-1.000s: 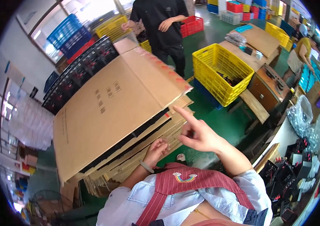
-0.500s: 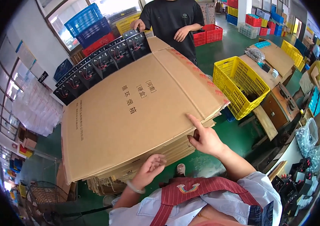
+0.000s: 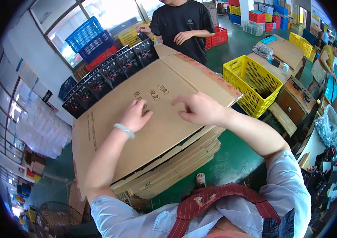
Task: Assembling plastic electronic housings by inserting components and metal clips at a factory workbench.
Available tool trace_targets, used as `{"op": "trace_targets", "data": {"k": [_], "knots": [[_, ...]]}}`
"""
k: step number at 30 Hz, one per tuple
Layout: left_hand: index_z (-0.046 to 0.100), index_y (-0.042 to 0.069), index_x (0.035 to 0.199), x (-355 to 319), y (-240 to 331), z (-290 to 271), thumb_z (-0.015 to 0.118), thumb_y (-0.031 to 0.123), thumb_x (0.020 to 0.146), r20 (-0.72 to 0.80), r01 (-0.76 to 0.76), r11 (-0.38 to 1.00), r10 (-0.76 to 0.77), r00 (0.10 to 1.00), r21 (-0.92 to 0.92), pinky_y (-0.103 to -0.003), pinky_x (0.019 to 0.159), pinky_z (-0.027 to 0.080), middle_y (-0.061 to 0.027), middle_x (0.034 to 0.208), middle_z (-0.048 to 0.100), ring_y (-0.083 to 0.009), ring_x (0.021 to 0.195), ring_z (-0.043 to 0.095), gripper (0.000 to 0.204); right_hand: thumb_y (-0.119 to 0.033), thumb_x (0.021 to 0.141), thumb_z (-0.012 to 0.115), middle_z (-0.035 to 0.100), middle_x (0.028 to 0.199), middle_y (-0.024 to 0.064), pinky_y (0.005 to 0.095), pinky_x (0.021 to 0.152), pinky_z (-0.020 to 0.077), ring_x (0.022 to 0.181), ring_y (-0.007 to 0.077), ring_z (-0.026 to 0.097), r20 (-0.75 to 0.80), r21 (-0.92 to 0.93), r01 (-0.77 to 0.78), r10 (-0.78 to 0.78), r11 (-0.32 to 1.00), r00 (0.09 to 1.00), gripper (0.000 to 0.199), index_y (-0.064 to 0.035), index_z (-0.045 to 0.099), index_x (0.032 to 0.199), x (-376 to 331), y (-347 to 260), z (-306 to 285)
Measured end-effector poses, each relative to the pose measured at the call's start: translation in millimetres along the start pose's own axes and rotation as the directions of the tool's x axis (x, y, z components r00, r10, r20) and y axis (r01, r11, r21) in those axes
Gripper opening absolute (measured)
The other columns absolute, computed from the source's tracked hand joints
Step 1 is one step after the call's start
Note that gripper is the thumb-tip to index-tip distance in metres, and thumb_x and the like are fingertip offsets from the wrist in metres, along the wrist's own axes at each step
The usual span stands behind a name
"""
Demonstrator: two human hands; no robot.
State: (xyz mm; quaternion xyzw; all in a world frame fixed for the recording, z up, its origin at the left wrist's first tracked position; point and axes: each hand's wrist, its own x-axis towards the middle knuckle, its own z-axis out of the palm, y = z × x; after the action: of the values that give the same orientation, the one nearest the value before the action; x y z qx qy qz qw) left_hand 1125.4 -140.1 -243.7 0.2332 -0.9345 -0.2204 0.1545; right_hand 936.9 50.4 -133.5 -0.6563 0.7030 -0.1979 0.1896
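Both hands lie open and flat on a large flattened cardboard sheet (image 3: 136, 131), gripping nothing. The left hand (image 3: 136, 116), with a pale bracelet at its wrist, presses near the sheet's middle; the right hand (image 3: 200, 109) rests just beside it, fingers spread. The sheet tops a stack of flattened cartons (image 3: 176, 170) on a green floor. Black trays (image 3: 109, 71) stand at its far edge. A yellow crate (image 3: 251, 83) sits to the right, and a person in a black shirt (image 3: 184, 23) stands beyond.
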Motion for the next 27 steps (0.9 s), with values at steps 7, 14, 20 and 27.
{"op": "trace_targets", "data": {"k": [7, 14, 20, 27], "knots": [[0.059, 0.009, 0.112, 53, -10, 33, 0.058, 0.028, 0.087, 0.168, 0.189, 0.973, -0.210, 0.963, 0.133, -0.047, 0.082, 0.051, -0.0144, 0.105, 0.065, -0.0367, 0.099, 0.061, 0.031, -0.027, 0.079, 0.060, 0.069, 0.081, 0.0156, 0.0433, 0.072, 0.0548, 0.079, 0.0345, 0.067, -0.079, -0.055, 0.070, -0.074, 0.996, 0.994, 0.022, -0.0098, 0.071, 0.087, 126, 0, 61], [0.056, 0.012, 0.120, 54, -22, 45, 0.058, 0.033, 0.087, 0.028, 0.177, 0.978, -0.181, 0.983, 0.110, -0.049, 0.081, 0.051, -0.0184, 0.105, 0.065, -0.0371, 0.095, 0.062, 0.039, -0.029, 0.079, 0.058, 0.067, 0.077, 0.0181, 0.0442, 0.069, 0.0547, 0.075, 0.0352, 0.066, -0.233, -0.005, 0.032, -0.032, 0.999, 0.972, 0.026, -0.0071, 0.071, 0.083, 180, 30, 113], [0.065, 0.005, 0.101, 64, -26, 33, 0.059, 0.031, 0.086, 0.128, 0.233, 0.965, -0.248, 0.960, 0.120, -0.049, 0.079, 0.051, -0.0185, 0.097, 0.067, -0.0363, 0.090, 0.064, 0.031, -0.027, 0.080, 0.056, 0.067, 0.079, 0.0196, 0.0441, 0.073, 0.0541, 0.074, 0.0368, 0.065, -0.300, 0.258, -0.043, 0.123, 0.965, 0.946, 0.026, -0.0059, 0.071, 0.086, 202, 54, 130], [0.066, 0.004, 0.095, 62, -29, 36, 0.059, 0.032, 0.086, 0.080, 0.224, 0.971, -0.231, 0.970, 0.088, -0.049, 0.078, 0.051, -0.0191, 0.096, 0.067, -0.0371, 0.089, 0.064, 0.030, -0.026, 0.079, 0.058, 0.068, 0.080, 0.0188, 0.0428, 0.076, 0.0534, 0.077, 0.0354, 0.066, -0.250, 0.289, -0.110, 0.186, 0.951, 0.950, 0.025, -0.0054, 0.071, 0.085, 200, 54, 130]]}}
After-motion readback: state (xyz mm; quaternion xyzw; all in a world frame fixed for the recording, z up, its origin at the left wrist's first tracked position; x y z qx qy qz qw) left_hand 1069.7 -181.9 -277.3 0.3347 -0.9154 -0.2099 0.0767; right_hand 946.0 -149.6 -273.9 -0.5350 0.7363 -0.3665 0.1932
